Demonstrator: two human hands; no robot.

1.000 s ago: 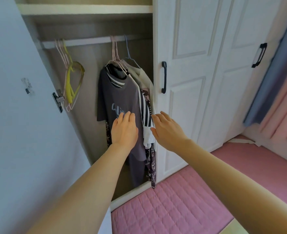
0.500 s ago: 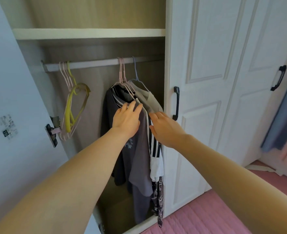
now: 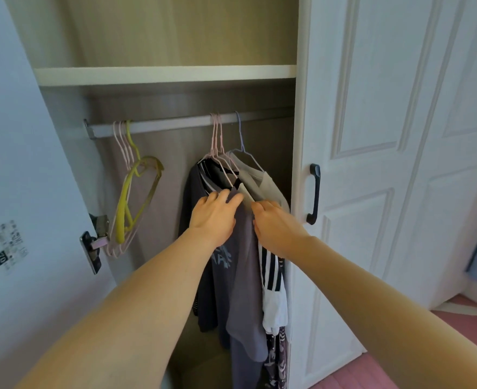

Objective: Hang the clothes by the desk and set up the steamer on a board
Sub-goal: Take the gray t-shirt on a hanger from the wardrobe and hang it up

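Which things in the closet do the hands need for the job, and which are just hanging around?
For the job:
- hanging clothes
- their hangers on the rail
- left hand and right hand, both on the clothes

Just there:
- empty yellow and pink hangers
- black door handle
- shelf
- sticker on the open door

Your view has tilted up & closed in: the shelf [image 3: 164,75] now sits at 12 o'clock and the pink floor is nearly gone, just a sliver at 4 o'clock. Your left hand [image 3: 214,217] climbed from the grey tee's [image 3: 242,276] chest print to its shoulder. Your right hand [image 3: 276,228] rose too, fingertips now tucked btwn the garments by the striped top [image 3: 272,272].
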